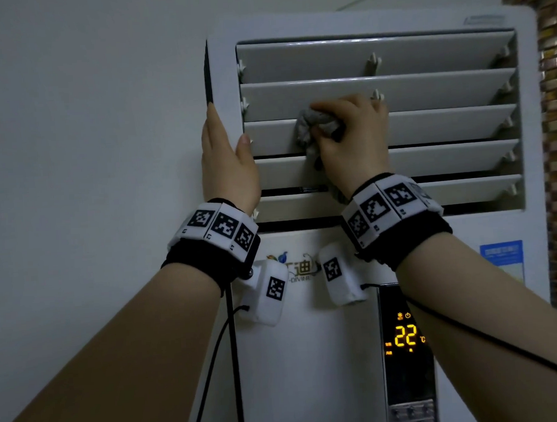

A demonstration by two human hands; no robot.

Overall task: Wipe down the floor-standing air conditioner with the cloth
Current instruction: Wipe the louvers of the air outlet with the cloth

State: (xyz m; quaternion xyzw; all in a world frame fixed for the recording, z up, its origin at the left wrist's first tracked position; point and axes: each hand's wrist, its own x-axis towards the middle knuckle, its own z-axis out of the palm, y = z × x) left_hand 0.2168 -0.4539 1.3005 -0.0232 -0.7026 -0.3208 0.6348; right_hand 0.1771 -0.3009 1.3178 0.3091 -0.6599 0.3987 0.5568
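two wrist bands (pixel 220 228); left hand (pixel 227 158) flat, empty, on the air conditioner's (pixel 309 338) nine o'clock edge, right hand (pixel 354 136) squeezing one cloth (pixel 311 122).

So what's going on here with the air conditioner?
A person is wiping the air conditioner at its vent slats. The right hand grips a bunched grey cloth and presses it against the third slat from the top, left of the middle. The left hand rests flat on the unit's left edge, fingers straight, as if steadying it. The display below reads 22, so the unit appears to be on.
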